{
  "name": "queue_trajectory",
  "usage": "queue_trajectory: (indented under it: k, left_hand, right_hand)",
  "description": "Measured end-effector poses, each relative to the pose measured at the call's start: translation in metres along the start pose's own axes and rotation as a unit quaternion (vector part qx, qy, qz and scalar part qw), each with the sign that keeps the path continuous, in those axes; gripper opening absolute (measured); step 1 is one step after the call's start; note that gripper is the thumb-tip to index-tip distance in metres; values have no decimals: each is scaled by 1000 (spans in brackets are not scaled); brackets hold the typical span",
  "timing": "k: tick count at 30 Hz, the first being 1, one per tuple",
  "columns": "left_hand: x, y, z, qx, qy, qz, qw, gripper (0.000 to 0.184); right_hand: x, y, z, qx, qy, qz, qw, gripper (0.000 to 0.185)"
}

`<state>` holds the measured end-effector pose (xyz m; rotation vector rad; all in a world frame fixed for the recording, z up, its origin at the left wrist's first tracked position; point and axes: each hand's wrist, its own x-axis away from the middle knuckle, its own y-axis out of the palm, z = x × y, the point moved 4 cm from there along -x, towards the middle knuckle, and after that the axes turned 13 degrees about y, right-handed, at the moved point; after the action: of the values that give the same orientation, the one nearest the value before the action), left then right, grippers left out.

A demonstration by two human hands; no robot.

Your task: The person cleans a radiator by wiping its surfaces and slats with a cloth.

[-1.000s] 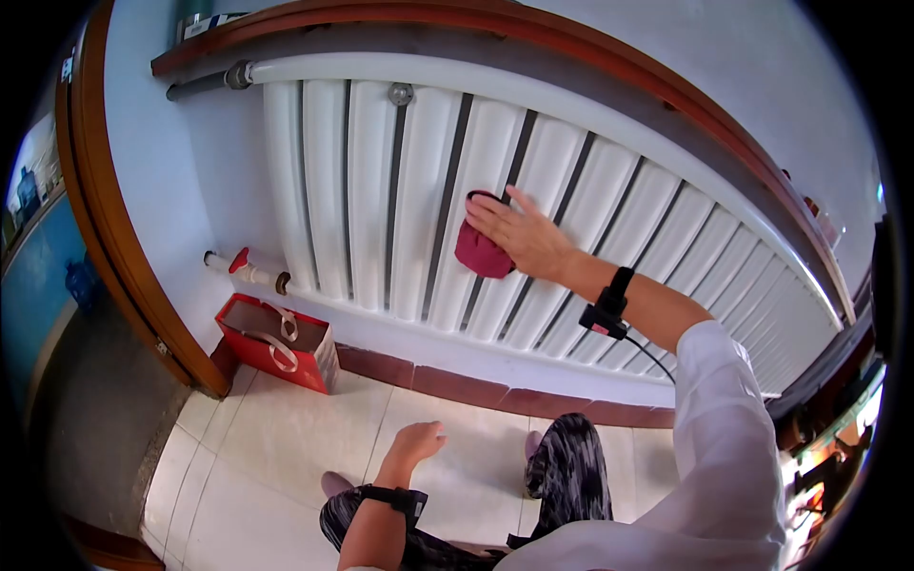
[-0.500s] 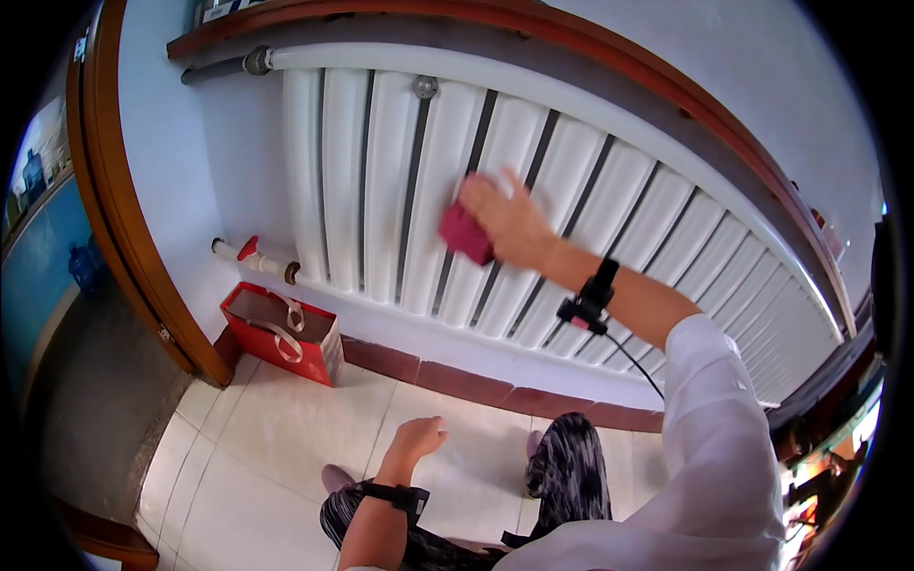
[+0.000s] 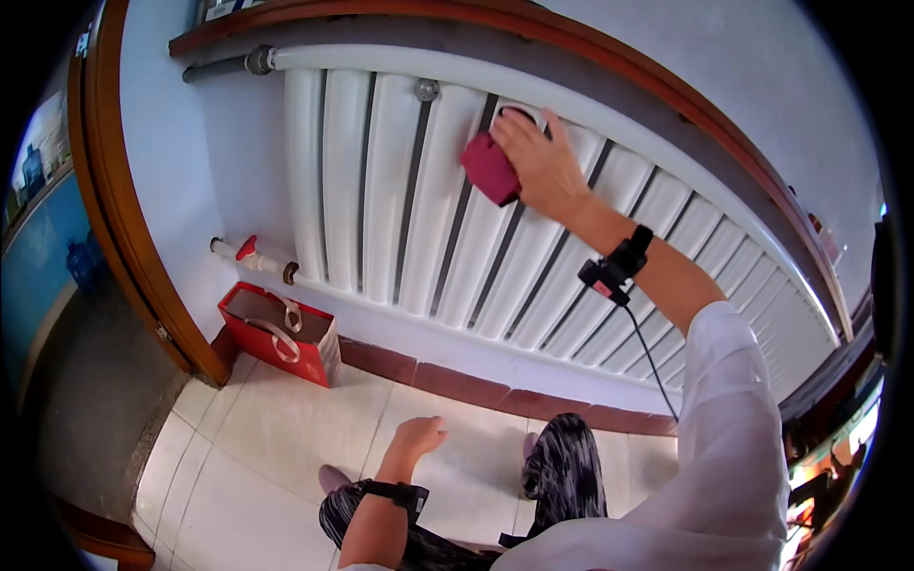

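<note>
My right hand [image 3: 543, 169] presses a folded magenta cloth [image 3: 492, 169] against the upper part of the white radiator [image 3: 381, 190]. The fingers lie over the cloth's upper right edge, and its lower left part hangs free of them. Down over the tiled floor, above my left knee, my left hand [image 3: 419, 436] is curled into a loose fist with nothing visible in it. Both wrists carry black straps with small devices.
A red paper gift bag [image 3: 276, 333] stands on the floor below a valve with a red handle [image 3: 247, 247]. Above the radiator runs a brown wooden sill [image 3: 609, 49]. A door frame [image 3: 143, 219] is at the left. A thin cable [image 3: 649, 357] hangs from my right wrist.
My right hand has moved up and slightly right along the radiator with the cloth. My left hand has stayed in place.
</note>
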<state>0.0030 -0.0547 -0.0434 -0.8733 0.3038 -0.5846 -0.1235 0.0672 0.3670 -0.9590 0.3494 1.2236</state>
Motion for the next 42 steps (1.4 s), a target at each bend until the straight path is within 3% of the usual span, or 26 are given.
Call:
queue_trajectory:
  k: [3, 6, 11, 15, 17, 18, 22, 25, 31, 33, 35, 37, 42]
  left_hand:
    - [-1, -3, 0, -1, -9, -6, 1000, 34]
    - [2, -8, 4, -4, -18, -20, 1000, 36]
    - [2, -3, -1, -5, -22, -5, 1000, 33]
    - [2, -8, 2, -2, -18, 2, 1000, 33]
    - [4, -8, 2, -4, -19, -1, 1000, 33]
    - [3, -6, 4, -1, -19, -8, 1000, 32]
    - [1, -1, -1, -1, -16, -6, 1000, 31]
    - [1, -7, 2, -2, -18, -12, 1000, 32]
    - [1, -2, -2, 1, -22, -14, 1000, 34]
    - [2, -6, -3, -2, -23, -11, 1000, 36]
    - [5, -5, 0, 1, -24, -12, 1000, 38]
    - [6, -8, 1, -2, -27, -20, 999, 38]
    - [10, -14, 9, 6, -32, -9, 999, 36]
  right_hand:
    - [20, 13, -21, 4, -69, -22, 997, 46]
    - [17, 9, -20, 1, -78, -66, 995, 42]
    - [-8, -2, -6, 24, 17, 10, 1000, 40]
    - [31, 22, -37, 7, -96, -88, 991, 40]
    - [18, 7, -22, 16, -48, -83, 995, 45]
    - [-1, -10, -8, 16, 3, -19, 1000, 48]
    - [17, 16, -14, 43, -5, -4, 999, 49]
    - [29, 23, -23, 37, -47, -62, 996, 50]
    - [-6, 2, 0, 38, 16, 13, 999, 49]
    - [12, 16, -16, 16, -36, -49, 998, 47]
    - [25, 15, -28, 56, -78, -39, 995, 45]
    - [14, 5, -16, 9, -46, -67, 997, 44]
    - [8, 5, -16, 45, -16, -20, 999, 43]
